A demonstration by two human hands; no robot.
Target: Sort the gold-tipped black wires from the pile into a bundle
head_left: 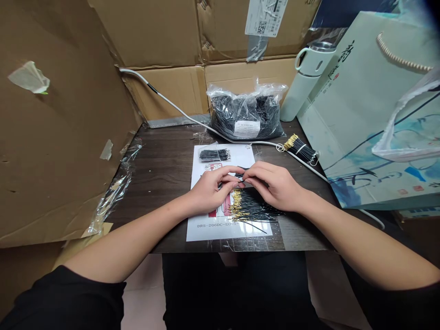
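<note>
1. Farther back, a plastic bag (245, 110) of black pieces, a white cable (263, 143) and a tied bundle (302, 150) lie on the bench (165, 156).
2. Black wires (257, 204) lie on the white sheet (213, 234), long axes roughly left–right, gold ends leftward; the right hand (277, 185) partly covers them.
3. It and the left hand (213, 189), fingertips close, pinch a thin black strand (242, 179), mostly hidden.

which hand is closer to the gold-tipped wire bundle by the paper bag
Right. The right hand is in front of the gold-tipped wire bundle and slightly to its left; the left hand is farther left, beyond the right hand.
</note>
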